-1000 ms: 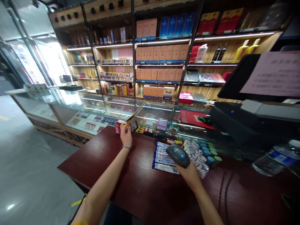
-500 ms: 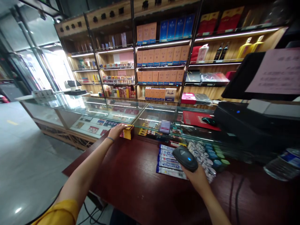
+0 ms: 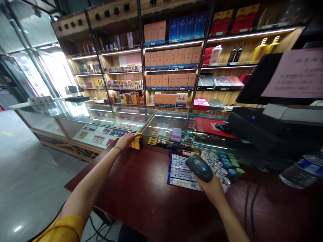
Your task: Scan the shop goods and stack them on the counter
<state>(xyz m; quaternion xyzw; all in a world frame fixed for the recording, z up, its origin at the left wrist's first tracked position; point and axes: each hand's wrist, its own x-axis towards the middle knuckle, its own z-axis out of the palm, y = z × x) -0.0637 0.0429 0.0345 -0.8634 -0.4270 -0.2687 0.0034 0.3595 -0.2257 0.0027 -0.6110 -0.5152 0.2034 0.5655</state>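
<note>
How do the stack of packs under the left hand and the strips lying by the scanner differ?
The stack of packs is yellow and red, piled upright at the counter's far edge under the left hand. The strips are blue and white, long, flat, in a row beside the scanner in the right hand. Both rest on the wooden counter.

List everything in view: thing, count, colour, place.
barcode scanner: one, black, in the right hand.
stack of small packs: one, yellow and red, counter's far edge, under the left hand.
gum strips: several, blue and white, on the counter.
counter: one, dark red wood.
water bottle: one, clear, far right.
mouse: one, black, on a red mat.
left hand: on the stack.
right hand: grip around the scanner.
</note>
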